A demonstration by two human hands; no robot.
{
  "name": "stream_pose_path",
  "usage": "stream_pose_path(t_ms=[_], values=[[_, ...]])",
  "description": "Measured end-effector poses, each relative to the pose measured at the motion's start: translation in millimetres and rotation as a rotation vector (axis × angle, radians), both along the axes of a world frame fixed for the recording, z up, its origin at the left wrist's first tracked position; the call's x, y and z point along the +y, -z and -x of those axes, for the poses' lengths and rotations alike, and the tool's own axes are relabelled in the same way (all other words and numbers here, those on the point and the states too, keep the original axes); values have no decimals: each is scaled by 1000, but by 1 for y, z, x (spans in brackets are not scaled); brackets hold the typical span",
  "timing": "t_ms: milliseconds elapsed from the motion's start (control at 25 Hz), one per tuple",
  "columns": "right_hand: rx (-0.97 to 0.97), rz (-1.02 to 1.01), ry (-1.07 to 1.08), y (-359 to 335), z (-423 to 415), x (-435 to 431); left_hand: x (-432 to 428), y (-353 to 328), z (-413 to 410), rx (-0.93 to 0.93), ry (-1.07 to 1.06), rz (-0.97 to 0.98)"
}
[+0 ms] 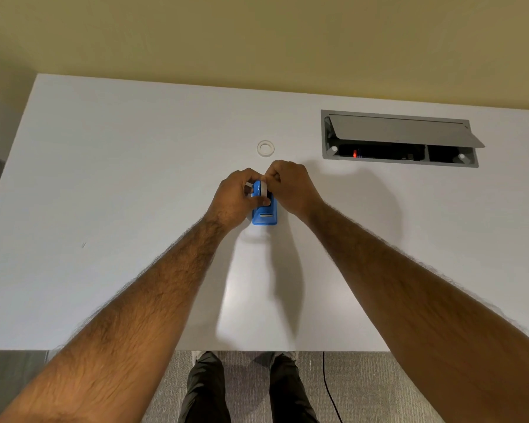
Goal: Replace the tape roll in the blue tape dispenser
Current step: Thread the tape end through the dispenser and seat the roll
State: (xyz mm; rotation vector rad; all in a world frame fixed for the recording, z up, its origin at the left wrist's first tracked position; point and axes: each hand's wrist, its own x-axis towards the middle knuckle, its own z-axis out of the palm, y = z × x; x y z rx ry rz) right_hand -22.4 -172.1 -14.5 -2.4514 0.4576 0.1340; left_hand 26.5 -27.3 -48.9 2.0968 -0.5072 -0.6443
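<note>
Blue tape dispenser [264, 213] sits on the white counter [119, 209], near the middle of the head view, its long axis running 12 to 6 o'clock. Cutter end with the small metal strip points to 6, toward the person; the roll cradle lies at the 12 end, under the hands. Left hand [235, 199] closes around a blue hub carrying a white tape roll [259, 189], fingers clamped on its left side. Right hand [290, 186] is closed too, fingertips pinched at the roll's top right; whether it grips the roll, a loose tape end or the dispenser wall, cannot tell. Roll stands on edge, partly above the cradle; seated or not, unclear. A second white ring [265, 147], probably the spare or spent core, lies flat on the counter at 12 o'clock from the hands, apart from them. Open cable hatch [400, 138] at 2 o'clock, well clear. Judgement: dispenser is light, rigid plastic and likely to slide on the smooth counter, so steady the body by its side walls; hold the roll by its rim or hub, keeping off the sticky face and the serrated cutter.
</note>
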Motion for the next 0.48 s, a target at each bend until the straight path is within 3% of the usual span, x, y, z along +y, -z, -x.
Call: stream_pose_path(t_ms=[160, 480], values=[[10, -108, -15, 3, 5, -7, 0, 0, 2, 6, -5, 8], [-32, -44, -34, 7, 4, -4, 2, 1, 1, 5, 0, 19]])
